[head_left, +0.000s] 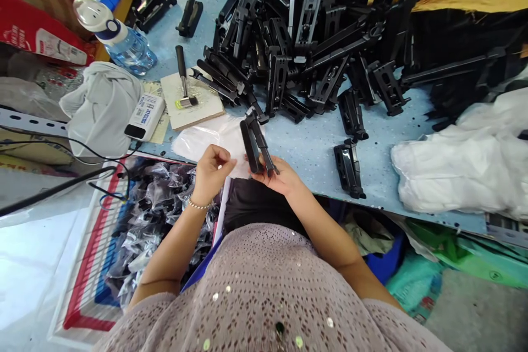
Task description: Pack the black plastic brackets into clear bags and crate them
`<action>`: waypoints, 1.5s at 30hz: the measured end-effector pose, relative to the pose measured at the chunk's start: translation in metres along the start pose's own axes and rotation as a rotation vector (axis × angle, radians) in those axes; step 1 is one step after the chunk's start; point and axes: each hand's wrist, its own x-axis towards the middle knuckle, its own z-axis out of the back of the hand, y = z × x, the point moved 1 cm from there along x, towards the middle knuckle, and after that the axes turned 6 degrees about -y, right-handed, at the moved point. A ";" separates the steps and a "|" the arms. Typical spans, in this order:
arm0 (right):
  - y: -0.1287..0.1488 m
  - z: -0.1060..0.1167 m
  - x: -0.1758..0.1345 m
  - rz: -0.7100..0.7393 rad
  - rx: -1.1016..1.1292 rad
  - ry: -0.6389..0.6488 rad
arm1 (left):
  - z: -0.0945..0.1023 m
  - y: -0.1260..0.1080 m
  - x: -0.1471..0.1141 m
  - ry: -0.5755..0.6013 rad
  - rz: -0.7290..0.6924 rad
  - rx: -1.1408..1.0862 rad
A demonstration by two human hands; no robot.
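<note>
Single head-worn view, looking forward and steeply down past the wearer's chest (268,291); hands (209,175) close, worktable (307,146) beyond

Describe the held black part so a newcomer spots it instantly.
On the blue table, find the large pile of black parts. Move toward the table's near edge, to the right hand, which holds the black part by its near end. Similar ones lie on the table; this one alone is in a hand.
</note>
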 end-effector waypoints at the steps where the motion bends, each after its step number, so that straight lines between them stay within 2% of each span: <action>1: 0.000 0.003 0.001 0.016 -0.001 -0.011 | 0.004 0.001 0.000 -0.056 -0.048 0.049; 3: 0.002 0.011 -0.001 0.054 -0.022 -0.031 | 0.012 0.001 0.002 -0.098 -0.169 0.208; 7: 0.009 0.022 -0.012 0.132 -0.078 -0.058 | 0.015 -0.003 0.007 0.075 -0.448 0.674; 9: 0.012 0.023 -0.016 0.155 -0.130 -0.060 | 0.013 -0.005 0.010 0.115 -0.534 0.804; 12: 0.014 0.024 -0.020 0.164 -0.242 -0.080 | 0.010 -0.010 0.013 0.106 -0.609 0.826; 17: 0.020 0.027 -0.023 0.269 -0.353 -0.187 | 0.009 -0.013 0.015 0.335 -0.577 0.816; 20: 0.024 0.030 -0.033 0.344 -0.367 -0.247 | 0.009 -0.012 0.017 0.394 -0.512 0.735; 22: 0.021 0.031 -0.044 0.279 -0.339 -0.210 | 0.007 -0.011 0.018 0.391 -0.481 0.659; 25: 0.006 0.031 -0.060 -0.026 -0.261 -0.001 | 0.003 -0.007 0.019 0.387 -0.441 0.542; 27: -0.006 0.032 -0.064 -0.191 -0.205 0.095 | 0.002 -0.004 0.020 0.353 -0.427 0.494; 31: -0.019 0.040 -0.054 -0.240 -0.025 0.086 | 0.003 -0.004 0.013 0.258 -0.506 0.596; 34: -0.018 0.045 -0.041 -0.241 0.009 0.105 | -0.004 -0.009 -0.005 0.307 -0.694 0.674; 36: -0.016 0.045 -0.034 -0.158 -0.025 0.060 | -0.012 -0.011 -0.020 0.400 -0.791 0.659; 38: -0.014 0.042 -0.028 0.039 -0.139 -0.059 | -0.019 -0.009 -0.032 0.480 -0.827 0.626; 42: -0.015 0.027 -0.032 0.485 -0.678 -0.327 | -0.029 -0.009 -0.039 0.585 -0.862 0.600; 44: -0.019 0.016 -0.041 0.547 -0.827 -0.337 | -0.029 -0.021 -0.039 0.637 -0.881 0.607; 45: -0.022 0.011 -0.046 0.526 -0.828 -0.278 | -0.026 -0.030 -0.040 0.644 -0.886 0.607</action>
